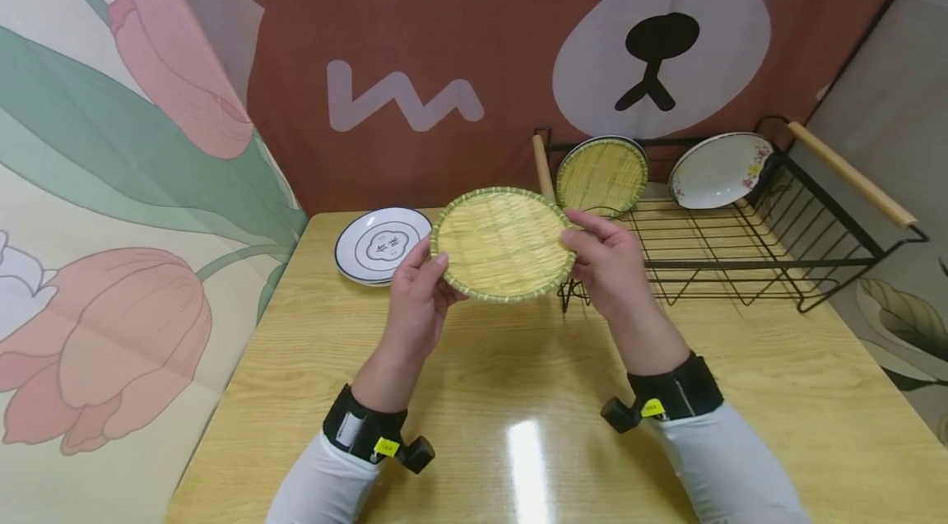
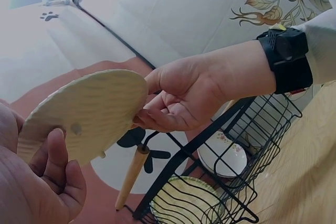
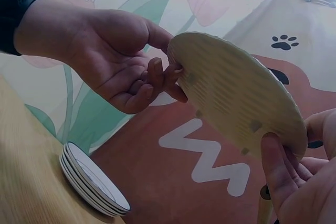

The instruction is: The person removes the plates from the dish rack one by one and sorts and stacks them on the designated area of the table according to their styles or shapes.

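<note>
A round yellow-green plate with a bamboo-weave look is held up over the table, its woven face toward the head camera. My left hand pinches its left edge, thumb on the upper face and fingers beneath. On the opposite edge, my right hand grips the rim between thumb and fingers. Both wrist views show the plate's pale, ribbed underside with small raised spots. Fingertips of my left hand press against that underside. Part of the dish rack's front left corner is hidden behind the plate and right hand.
A black wire dish rack with wooden handles stands at the back right. In it lean a similar woven-look plate and a white floral dish. Several blue-rimmed white plates are stacked at the back left of the wooden table.
</note>
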A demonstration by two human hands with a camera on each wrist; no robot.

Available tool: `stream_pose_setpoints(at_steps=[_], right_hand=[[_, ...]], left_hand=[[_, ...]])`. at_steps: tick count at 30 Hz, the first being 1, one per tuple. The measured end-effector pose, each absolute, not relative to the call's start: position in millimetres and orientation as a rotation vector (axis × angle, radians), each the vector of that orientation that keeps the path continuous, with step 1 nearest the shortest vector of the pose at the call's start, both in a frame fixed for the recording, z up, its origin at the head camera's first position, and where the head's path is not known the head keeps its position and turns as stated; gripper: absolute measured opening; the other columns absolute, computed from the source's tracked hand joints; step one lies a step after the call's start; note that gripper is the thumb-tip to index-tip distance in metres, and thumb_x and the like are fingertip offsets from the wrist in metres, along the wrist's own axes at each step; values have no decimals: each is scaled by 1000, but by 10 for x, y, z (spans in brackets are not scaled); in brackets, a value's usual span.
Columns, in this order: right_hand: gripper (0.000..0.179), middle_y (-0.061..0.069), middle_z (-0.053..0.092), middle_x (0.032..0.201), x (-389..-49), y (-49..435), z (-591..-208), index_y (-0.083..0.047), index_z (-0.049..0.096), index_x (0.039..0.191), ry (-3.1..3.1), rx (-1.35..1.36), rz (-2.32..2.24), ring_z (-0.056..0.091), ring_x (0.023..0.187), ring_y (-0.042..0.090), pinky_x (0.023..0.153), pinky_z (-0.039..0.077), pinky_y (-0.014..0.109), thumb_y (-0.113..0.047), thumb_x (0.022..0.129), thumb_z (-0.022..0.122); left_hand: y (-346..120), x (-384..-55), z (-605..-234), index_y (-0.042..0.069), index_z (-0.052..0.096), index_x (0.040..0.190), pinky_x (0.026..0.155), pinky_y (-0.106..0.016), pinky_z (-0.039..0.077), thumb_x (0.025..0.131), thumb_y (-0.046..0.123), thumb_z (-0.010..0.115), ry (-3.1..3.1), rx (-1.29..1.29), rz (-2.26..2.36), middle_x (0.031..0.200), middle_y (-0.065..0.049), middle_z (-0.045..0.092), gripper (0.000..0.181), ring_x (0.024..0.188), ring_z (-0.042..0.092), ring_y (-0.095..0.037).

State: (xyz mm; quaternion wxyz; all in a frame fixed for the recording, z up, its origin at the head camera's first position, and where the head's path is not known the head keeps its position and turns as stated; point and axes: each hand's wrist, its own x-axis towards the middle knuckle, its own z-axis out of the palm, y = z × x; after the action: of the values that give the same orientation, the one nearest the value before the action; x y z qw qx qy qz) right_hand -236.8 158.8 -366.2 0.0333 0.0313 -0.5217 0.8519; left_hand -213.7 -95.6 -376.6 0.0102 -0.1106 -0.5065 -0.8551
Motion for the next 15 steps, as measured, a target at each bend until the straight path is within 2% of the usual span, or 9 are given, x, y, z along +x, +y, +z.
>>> stream_pose_setpoints(at_steps=[5,11,15], right_hand=[[29,-4,70,80,-2357,1565,-3658,-11,73,122,-1644,93,2599,66,60,8,53,54,21,0,95,69],[31,-3,69,82,-2353,1560,-3648,-11,71,124,-1680,92,2582,67,62,8,55,56,22,0,95,68],[46,-3,67,80,-2348,1560,-3649,-2,59,142,-1710,137,2576,67,61,10,55,58,25,0,97,64]], left_hand=[[-985,-2150,-3768,3,46,152,60,-23,56,105,10,47,-1594,-341,-2654,95,3,77,47,69,70,-8],[-1010,-2165,-3768,4,46,152,59,-21,57,106,11,48,-1591,-378,-2671,96,1,77,46,68,70,-7],[-1017,-2185,-3761,5,46,152,58,-21,57,106,11,48,-1574,-388,-2688,94,1,76,46,66,69,-7]])
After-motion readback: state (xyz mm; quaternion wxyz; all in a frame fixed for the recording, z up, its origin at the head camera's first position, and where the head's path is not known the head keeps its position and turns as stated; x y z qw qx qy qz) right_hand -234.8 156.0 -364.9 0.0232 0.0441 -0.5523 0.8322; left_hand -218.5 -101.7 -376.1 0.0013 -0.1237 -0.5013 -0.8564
